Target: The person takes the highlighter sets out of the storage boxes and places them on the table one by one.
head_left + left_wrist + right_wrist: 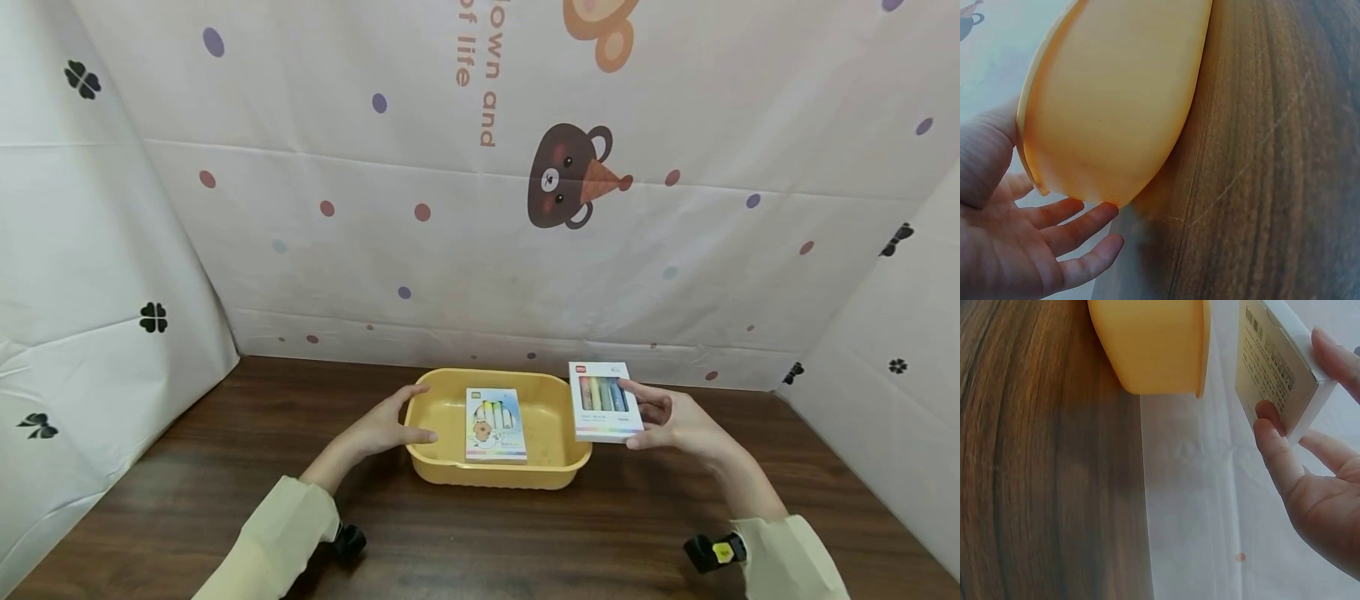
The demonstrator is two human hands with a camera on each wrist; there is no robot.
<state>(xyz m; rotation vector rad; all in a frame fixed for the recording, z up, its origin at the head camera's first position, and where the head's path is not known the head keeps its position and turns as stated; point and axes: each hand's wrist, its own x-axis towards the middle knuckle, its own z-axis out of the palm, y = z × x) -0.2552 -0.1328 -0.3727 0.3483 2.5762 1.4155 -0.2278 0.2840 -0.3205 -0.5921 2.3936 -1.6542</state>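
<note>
In the head view, a yellow plastic basin (450,475) stands on the dark wooden table. My left hand (382,425) grips its left end, thumb over the rim and fingers along the outer wall (1110,112). Inside the basin lies a white-and-blue box of markers (497,448) with a cartoon bear on the front. By its right edge, my right hand (678,423) holds a second box of markers (609,427), white with a window showing coloured sticks. This box is tilted above the basin's right end, and its printed back (1266,369) shows in the right wrist view.
A white patterned cloth (480,250) hangs behind the table and along both sides. Brown tabletop (480,542) stretches in front of the basin. Each forearm wears a pale sleeve, with a black strap (705,552) near the right wrist.
</note>
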